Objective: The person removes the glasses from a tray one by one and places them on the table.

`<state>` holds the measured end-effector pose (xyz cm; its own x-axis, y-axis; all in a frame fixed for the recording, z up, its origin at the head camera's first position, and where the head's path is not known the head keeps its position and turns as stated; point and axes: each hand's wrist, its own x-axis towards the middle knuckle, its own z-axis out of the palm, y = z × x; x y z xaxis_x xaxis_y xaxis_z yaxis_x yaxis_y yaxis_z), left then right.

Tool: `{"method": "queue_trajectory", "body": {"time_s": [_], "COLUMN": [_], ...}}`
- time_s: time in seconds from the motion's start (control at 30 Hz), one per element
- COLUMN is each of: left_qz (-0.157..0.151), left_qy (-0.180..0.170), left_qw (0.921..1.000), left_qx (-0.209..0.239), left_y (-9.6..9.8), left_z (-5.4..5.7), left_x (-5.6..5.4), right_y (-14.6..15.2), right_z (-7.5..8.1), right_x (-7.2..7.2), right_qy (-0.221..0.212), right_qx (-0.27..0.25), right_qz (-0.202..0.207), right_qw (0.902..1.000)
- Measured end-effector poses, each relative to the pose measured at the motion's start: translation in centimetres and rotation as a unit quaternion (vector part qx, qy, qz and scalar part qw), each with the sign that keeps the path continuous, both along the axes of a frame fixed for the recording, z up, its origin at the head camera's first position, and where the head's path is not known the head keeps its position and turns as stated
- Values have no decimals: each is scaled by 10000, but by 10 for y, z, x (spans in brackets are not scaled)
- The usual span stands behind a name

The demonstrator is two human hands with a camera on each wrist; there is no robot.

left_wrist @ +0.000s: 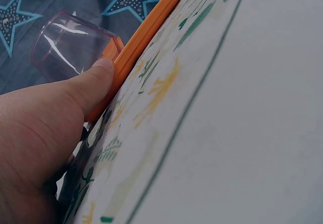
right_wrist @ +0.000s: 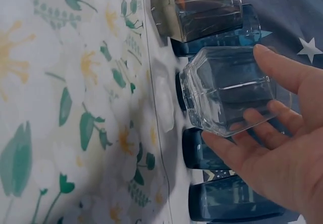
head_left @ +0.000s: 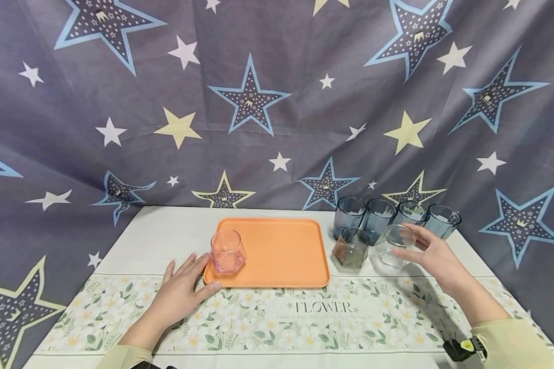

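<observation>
My right hand [head_left: 427,251] grips a clear glass [right_wrist: 222,88] with a hexagonal base, thumb on one side and fingers on the other. Whether its base touches the table I cannot tell. Beside it stands a grey-tinted glass [head_left: 351,251] of similar shape. At the left, my left hand [head_left: 182,287] touches the corner of an orange tray [head_left: 281,251] with spread fingers. In the left wrist view its thumb [left_wrist: 101,75] lies against the tray's rim. Close to that hand a pink-tinted glass [head_left: 228,251] stands on the tray's left end.
Several blue glasses [head_left: 380,218] stand in a row behind the clear and grey ones, at the back right. A floral runner [head_left: 314,320] lettered FLOWER crosses the front of the white table. A starry curtain [head_left: 277,102] hangs behind the table.
</observation>
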<state>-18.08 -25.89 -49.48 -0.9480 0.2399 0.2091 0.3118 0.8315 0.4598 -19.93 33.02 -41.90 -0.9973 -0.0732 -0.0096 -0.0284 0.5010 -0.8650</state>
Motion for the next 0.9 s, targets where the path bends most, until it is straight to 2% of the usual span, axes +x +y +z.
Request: {"method": "queue_trajectory", "body": {"time_s": [0.9], "left_qz": [39], "left_qy": [-54], "left_qw": [10000], "left_qx": [13], "left_y": [1], "left_z": [2], "left_x": [0], "right_y": [-4], "right_z": [-13], "right_x": [-8], "right_qy": [-61], "right_qx": [-195], "right_qz": [139], "right_qw": [9997]}}
